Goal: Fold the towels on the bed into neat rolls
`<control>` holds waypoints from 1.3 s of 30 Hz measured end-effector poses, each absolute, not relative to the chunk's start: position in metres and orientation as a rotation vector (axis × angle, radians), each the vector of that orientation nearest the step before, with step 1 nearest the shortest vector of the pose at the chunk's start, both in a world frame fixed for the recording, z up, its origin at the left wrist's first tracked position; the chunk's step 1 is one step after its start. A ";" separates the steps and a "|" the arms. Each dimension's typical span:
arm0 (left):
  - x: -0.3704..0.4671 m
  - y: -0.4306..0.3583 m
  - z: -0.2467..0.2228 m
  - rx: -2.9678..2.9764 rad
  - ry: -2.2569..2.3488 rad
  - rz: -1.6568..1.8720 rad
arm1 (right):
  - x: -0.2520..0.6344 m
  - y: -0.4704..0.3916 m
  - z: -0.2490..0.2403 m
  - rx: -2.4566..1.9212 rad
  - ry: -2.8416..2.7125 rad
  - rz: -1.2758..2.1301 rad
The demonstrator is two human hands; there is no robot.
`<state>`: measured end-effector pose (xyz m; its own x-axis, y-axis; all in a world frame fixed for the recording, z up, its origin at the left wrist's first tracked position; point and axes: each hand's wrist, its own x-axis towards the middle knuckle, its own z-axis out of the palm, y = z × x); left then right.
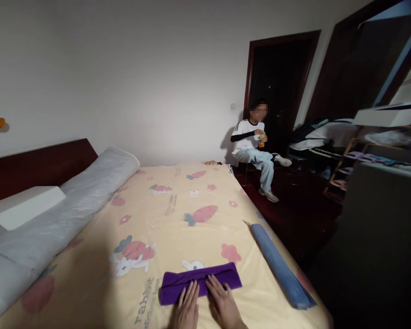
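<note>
A purple cloth (202, 281), folded into a long narrow strip, lies on the patterned bed sheet (171, 237) in front of me. My left hand (187, 305) presses flat on its near edge left of the middle, fingers stretched out. Just to the right, my right hand (223, 301) rests on the same cloth with its fingers extended and slightly apart. Neither hand grasps anything. Farther right, near the bed's edge, a long blue roll of what looks like fabric (281, 267) lies apart from both hands.
A thick grey roll (71, 214) runs along the left side, with a white box (30, 205) by the dark headboard (44, 162). Beyond the bed a seated person (253, 141) holds an orange object. At right stand a shoe rack (349, 164) and a dark cabinet (383, 228).
</note>
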<state>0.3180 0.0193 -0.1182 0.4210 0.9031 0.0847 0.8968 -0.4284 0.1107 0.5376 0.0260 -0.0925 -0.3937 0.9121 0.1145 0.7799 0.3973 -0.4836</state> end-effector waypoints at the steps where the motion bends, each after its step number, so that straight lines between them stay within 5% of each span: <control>1: 0.304 0.018 -0.117 2.630 1.641 0.205 | 0.550 0.026 -0.096 -1.498 -2.275 0.459; 8: 0.225 0.015 -0.107 2.425 1.952 0.029 | 0.616 0.029 -0.107 -1.699 -2.241 0.308; 23: 0.232 0.057 -0.030 1.991 2.062 -0.197 | 0.582 0.082 -0.050 -1.775 -2.376 0.395; 39: 0.323 0.043 -0.074 2.246 1.710 -0.007 | 0.501 0.045 -0.058 -1.454 -2.390 0.599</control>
<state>0.3229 0.0432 -0.0741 0.2848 0.9388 -0.1936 0.9404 -0.2345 0.2461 0.5007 0.0455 -0.0581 -0.4546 0.8904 0.0231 0.7744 0.4079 -0.4836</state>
